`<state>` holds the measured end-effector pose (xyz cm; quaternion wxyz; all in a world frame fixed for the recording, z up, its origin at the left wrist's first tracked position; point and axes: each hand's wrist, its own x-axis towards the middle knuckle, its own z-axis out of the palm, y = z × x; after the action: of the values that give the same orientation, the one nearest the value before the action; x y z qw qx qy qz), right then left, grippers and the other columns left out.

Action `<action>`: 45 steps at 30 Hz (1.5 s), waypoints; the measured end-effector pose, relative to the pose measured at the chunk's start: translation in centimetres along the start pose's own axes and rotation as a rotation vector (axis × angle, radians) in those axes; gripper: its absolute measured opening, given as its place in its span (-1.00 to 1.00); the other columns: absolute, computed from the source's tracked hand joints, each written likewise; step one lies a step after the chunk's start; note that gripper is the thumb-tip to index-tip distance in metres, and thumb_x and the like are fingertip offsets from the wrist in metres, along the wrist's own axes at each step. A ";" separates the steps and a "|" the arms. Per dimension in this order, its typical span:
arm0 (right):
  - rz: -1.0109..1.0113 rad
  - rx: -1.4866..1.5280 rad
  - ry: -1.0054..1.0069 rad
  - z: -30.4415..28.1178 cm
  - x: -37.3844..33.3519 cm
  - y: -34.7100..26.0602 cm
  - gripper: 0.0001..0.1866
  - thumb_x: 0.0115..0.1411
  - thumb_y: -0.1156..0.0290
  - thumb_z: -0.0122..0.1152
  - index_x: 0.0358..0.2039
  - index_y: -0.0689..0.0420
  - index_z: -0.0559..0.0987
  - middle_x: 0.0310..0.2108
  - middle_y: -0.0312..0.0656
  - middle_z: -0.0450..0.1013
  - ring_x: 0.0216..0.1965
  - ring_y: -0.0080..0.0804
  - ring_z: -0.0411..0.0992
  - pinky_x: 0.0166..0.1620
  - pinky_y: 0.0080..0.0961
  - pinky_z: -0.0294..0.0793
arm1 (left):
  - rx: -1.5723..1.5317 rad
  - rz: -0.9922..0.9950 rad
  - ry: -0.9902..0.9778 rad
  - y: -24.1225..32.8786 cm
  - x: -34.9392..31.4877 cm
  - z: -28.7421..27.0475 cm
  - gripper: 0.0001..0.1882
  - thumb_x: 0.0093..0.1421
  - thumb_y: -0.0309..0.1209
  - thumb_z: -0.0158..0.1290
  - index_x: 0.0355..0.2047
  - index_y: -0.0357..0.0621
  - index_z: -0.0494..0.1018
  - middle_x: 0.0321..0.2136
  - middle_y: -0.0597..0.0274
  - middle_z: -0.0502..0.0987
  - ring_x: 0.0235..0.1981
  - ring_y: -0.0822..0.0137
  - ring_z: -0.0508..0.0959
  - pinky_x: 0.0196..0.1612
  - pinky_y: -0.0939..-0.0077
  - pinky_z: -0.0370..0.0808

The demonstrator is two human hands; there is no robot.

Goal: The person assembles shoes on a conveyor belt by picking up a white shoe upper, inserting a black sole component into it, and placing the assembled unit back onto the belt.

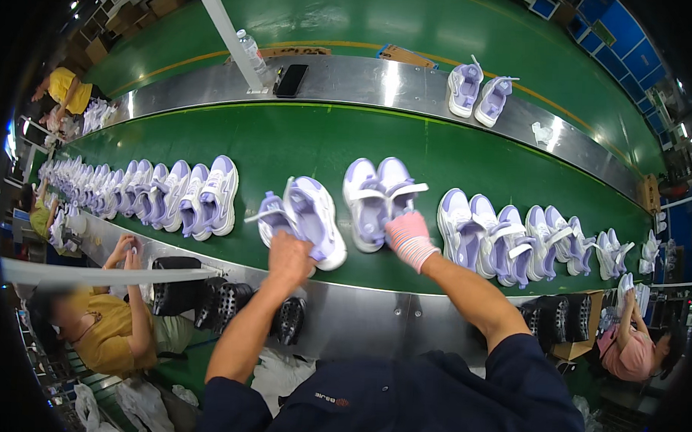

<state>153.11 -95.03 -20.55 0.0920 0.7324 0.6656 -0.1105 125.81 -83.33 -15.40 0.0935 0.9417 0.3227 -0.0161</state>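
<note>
Two pairs of white-and-lavender sneakers stand in front of me on a green conveyor belt. My bare left hand is closed at the heel end of the left pair, holding a sneaker whose toe points away from me. In a striped pink-and-white glove, my right hand is closed at the heel of a sneaker in the other pair. Its fingertips are partly hidden by the hand itself. Beside that shoe stands its mate. White straps stick out from the shoes' openings.
More sneakers line the belt to the left and right. On the far metal ledge lie a phone, a bottle and another sneaker pair. Black shoe-shaped items hang below the near edge. Co-workers sit at both sides.
</note>
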 end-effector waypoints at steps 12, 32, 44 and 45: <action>0.375 0.743 0.550 2.5 -16.4 -0.3 -0.76 0.23 0.27 0.18 -0.22 0.07 0.71 -0.27 0.07 0.60 -0.19 0.11 0.57 -0.10 -0.11 0.55 | -0.193 0.222 -0.191 18.3 -15.9 9.6 -0.78 0.04 -0.43 0.22 -0.32 -0.30 0.62 -0.39 -0.24 0.56 -0.20 -0.20 0.49 -0.12 0.02 0.51; 1.561 0.258 0.490 11.5 -49.6 8.2 -0.31 0.12 -0.06 0.41 0.12 0.15 0.50 0.02 0.06 0.47 0.08 0.10 0.43 0.10 -0.06 0.50 | -0.466 0.299 -0.101 21.9 -5.3 9.0 -0.78 0.10 -0.50 0.20 -0.30 -0.38 0.46 -0.35 -0.27 0.55 -0.23 -0.30 0.55 -0.11 -0.07 0.46; 1.268 -0.196 0.284 11.9 -53.3 15.8 -0.50 0.11 -0.07 0.40 -0.27 0.14 0.56 -0.26 -0.05 0.50 -0.15 -0.08 0.53 -0.12 -0.18 0.56 | -0.563 0.056 0.107 22.3 -8.3 11.2 -0.75 0.17 -0.37 0.22 -0.37 -0.38 0.49 -0.38 -0.28 0.55 -0.30 -0.27 0.55 -0.19 -0.07 0.44; 1.223 -0.216 0.361 10.4 -53.1 15.2 -0.51 0.11 -0.06 0.40 -0.27 0.15 0.56 -0.28 -0.05 0.49 -0.17 -0.05 0.52 -0.13 -0.16 0.55 | -0.573 0.059 0.070 21.9 -8.2 11.4 -0.73 0.18 -0.36 0.21 -0.36 -0.40 0.50 -0.37 -0.30 0.55 -0.29 -0.30 0.54 -0.18 -0.08 0.44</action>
<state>163.03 -150.17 -15.63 0.0980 0.9730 0.1407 0.1544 133.08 -107.39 -22.23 0.3452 0.8859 0.2894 0.1110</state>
